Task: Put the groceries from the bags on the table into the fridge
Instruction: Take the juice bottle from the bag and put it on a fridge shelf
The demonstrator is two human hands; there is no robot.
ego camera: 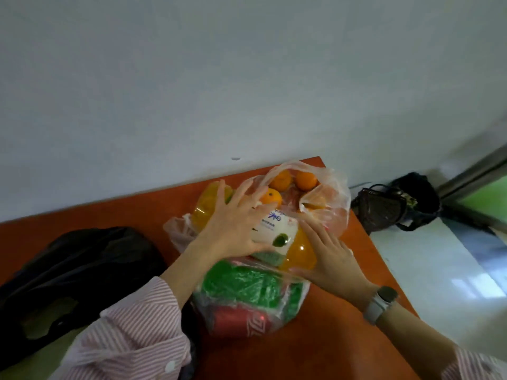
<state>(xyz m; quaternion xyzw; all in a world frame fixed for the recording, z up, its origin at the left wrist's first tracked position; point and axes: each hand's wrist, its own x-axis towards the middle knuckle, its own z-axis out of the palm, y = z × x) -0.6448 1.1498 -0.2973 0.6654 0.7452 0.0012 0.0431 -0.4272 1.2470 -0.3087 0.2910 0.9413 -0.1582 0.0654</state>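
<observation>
I spread both hands wide, left hand and right hand bracketing the white carton at the surface's far corner, ready to lift it from the bag.

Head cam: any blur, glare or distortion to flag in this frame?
Head view: motion blur smears both hands, left and right, and the white carton between them; wide-angle bowing bends the orange table's edges; glare sheens the clear plastic bag and the floor by the doorway; black bag sits underexposed.
</observation>
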